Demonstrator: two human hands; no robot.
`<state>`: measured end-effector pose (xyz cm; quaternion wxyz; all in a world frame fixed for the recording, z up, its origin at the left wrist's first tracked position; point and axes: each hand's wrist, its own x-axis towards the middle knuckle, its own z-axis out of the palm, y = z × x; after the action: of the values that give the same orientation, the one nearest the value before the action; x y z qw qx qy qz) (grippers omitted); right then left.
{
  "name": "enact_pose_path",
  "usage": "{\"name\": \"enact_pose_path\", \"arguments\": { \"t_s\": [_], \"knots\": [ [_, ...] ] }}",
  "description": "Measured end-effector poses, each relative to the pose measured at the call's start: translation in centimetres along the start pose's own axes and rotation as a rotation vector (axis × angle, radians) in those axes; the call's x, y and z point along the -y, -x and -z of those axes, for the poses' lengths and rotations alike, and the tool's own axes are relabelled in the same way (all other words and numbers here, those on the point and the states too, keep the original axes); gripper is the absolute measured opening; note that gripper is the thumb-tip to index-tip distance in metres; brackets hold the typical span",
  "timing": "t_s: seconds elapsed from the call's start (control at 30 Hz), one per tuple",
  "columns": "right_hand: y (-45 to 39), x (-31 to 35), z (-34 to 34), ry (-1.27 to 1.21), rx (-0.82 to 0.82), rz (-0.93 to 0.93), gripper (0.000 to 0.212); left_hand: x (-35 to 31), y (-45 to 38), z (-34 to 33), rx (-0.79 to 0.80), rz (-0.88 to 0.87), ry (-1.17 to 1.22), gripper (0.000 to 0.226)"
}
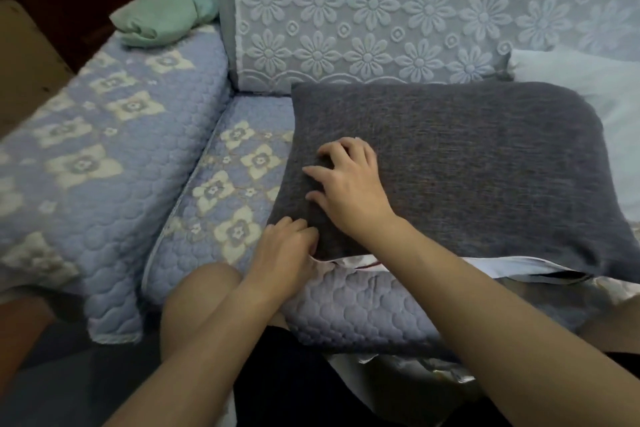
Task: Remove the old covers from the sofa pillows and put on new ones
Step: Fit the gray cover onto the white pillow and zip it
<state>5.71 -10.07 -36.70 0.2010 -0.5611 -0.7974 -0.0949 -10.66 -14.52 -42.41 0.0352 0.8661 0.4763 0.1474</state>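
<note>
Fingers of the right hand (346,184) spread and press on the grey pillow (467,163), which lies on the sofa seat (228,163). Left hand (284,253) pinches the cover's near edge at the open seam, beside white lining (485,267). Folded green cloth (162,10) sits on the armrest (86,149).

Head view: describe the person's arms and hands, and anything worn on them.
Both forearms are bare right to the bottom edge of the picture; no sleeve shows. The left hand and right hand wear no gloves, and no ring, watch or bracelet is visible on either wrist or on the fingers that show. Nails look short and unpainted, though the picture is soft.
</note>
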Motion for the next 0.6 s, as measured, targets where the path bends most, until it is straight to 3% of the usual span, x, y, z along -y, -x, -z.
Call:
{"name": "enact_pose_path", "arguments": {
  "t_s": [0.1,0.2,0.3,0.37,0.47,0.53,0.6],
  "knots": [
    [-0.8,0.2,-1.2,0.012,-0.081,-0.072,0.022,0.5,-0.1,-0.4,-0.010,0.046,0.016,0.028],
    [-1.3,0.5,-1.9,0.004,-0.119,-0.122,0.012,0.1,-0.2,-0.2,-0.020,0.026,0.041,0.017],
    [0.1,0.1,-0.7,-0.109,-0.197,-0.070,0.011,-0.1,-0.2,-0.3,-0.025,0.044,0.038,0.021],
    [4.1,-0.1,0.5,-0.170,-0.123,0.020,0.011,0.1,-0.1,-0.2,-0.022,0.088,0.039,0.026],
    [14.9,-1.6,0.7,-0.241,0.153,0.104,0.009,-0.3,-0.3,0.0,-0.025,0.142,0.079,0.029],
    [20.6,-2.7,0.5,-0.222,0.291,-0.044,0.022,-0.6,-0.5,0.1,-0.002,0.177,0.079,0.029],
    [21.6,-3.2,0.9,-0.184,0.342,-0.314,0.052,-0.8,-0.7,0.1,0.008,0.192,0.063,0.026]
  ]
}}
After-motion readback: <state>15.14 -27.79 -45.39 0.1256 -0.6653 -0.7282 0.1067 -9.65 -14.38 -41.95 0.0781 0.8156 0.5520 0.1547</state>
